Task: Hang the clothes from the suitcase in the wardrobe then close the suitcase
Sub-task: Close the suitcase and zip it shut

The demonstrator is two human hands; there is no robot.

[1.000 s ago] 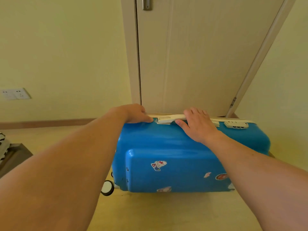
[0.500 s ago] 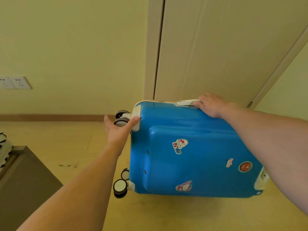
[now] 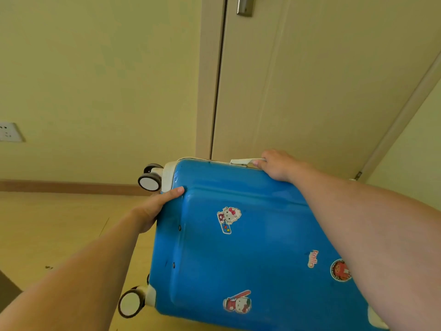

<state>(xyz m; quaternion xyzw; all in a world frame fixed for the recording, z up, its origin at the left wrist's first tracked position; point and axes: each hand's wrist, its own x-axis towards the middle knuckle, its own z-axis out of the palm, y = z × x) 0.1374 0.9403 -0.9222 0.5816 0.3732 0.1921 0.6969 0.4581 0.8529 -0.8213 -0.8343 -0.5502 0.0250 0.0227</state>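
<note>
We see a pale yellow wooden floor (image 3: 59,225) running back to a brown skirting board (image 3: 71,186) at the foot of the wall. A few small dark specks (image 3: 49,267) lie on it at the left, and a thin seam line crosses the boards nearby. At the lower left edge a dark grey corner (image 3: 7,290) of some low object shows; we cannot tell what it is.
</note>
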